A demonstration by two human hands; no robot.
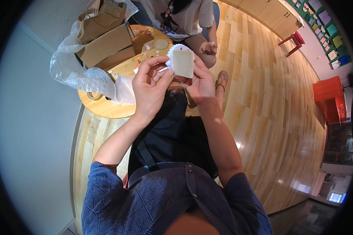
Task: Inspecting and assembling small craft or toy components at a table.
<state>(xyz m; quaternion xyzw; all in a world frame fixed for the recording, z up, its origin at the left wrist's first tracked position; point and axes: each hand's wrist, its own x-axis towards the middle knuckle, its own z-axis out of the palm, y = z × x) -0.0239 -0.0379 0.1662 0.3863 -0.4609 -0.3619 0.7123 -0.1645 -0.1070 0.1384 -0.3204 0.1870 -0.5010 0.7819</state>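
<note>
Over my lap I hold up a small white piece with a scalloped, frilly edge [170, 54]. A flat, pale cream rectangular panel [183, 64] covers much of the side that shows. My left hand [151, 86] pinches its left edge between thumb and fingers. On the other side, my right hand [201, 83] supports it, its fingers curled behind and partly hidden. Just beyond, small colourful pieces [139, 60] lie scattered on the round wooden table [106, 111]. I cannot make out what kind of piece it is.
A cardboard box [108, 53], a brown paper bag [106, 21] and bubble wrap [84, 80] crowd the table's left side, near a tape roll [93, 96]. Across sits another person [184, 19], one hand [211, 47] raised near the knee. A red stool [293, 41] stands far right.
</note>
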